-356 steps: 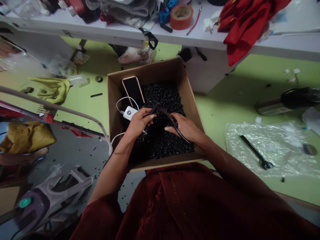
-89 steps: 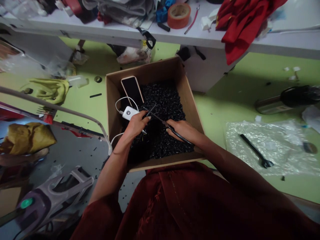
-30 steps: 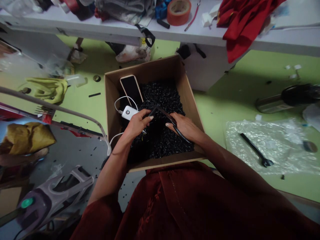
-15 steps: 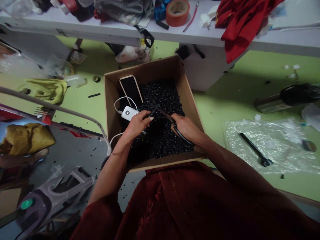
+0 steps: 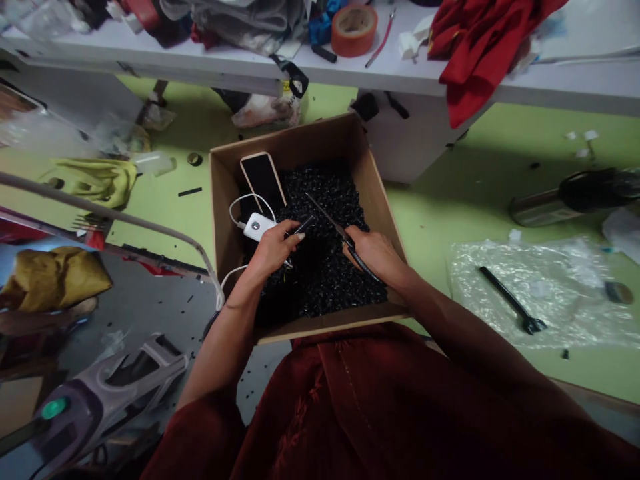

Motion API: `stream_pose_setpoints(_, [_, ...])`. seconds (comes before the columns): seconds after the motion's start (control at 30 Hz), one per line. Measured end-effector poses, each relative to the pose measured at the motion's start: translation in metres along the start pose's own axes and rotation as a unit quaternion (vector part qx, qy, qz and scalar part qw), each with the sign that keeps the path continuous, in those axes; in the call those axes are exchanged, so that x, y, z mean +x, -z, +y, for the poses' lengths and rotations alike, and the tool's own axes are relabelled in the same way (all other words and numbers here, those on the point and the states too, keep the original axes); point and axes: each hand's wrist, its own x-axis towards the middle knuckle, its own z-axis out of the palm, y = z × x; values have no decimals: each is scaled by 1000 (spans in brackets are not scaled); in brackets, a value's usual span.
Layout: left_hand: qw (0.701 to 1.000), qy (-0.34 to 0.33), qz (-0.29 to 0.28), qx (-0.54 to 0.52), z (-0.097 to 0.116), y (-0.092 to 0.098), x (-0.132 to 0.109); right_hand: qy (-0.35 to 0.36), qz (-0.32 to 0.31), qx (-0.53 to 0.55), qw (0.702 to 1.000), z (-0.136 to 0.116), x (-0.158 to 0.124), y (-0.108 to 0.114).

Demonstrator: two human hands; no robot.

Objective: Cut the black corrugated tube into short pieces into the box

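Floor: green-painted floor [image 5: 450, 180] scattered with small black bits and white scraps, under a white workbench [image 5: 250, 73] that carries an orange tape roll [image 5: 354, 30] and a heap of red cloth [image 5: 480, 53].

Box: open cardboard box [image 5: 305, 137] on the floor directly in front of the person, its flaps gone or folded out of view.

Contents: small black plastic pieces [image 5: 325, 193] fill most of the box, lying in a loose, glossy, lumpy mass. A smartphone [image 5: 263, 181] with a dark screen leans in the far left corner, and a white power bank [image 5: 257, 227] with a white cable [image 5: 237, 210] lies just below it.

Left hand: left hand [image 5: 273, 250] sits over the near left of the pile, fingers curled and half closed, pinching a short black piece [image 5: 304, 225] that sticks out past the fingertips.

Right hand: right hand [image 5: 375, 257] rests over the right of the pile, fingers wrapped around the black grip of a long, thin pointed tool [image 5: 327, 217]. The tool's slim tip angles up and away across the pile, well clear of the left hand.

Nearby: to the right, a black wrench [image 5: 505, 297] lies on a crinkled clear plastic sheet [image 5: 525, 293].
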Motion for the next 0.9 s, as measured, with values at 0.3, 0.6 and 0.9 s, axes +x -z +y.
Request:
stream_pose_setpoints(0.3, [1000, 4, 18, 4, 1, 2, 0, -12, 4, 7, 1000, 0, -1, 0])
stream_pose_setpoints(0.6, [1000, 5, 9, 15, 0, 1, 1, -7, 6, 33, 999, 0, 0, -1])
stream_pose_setpoints(0.9, [988, -65, 50, 128, -3, 0, 2, 29, -6, 19, 999, -2, -2, 2])
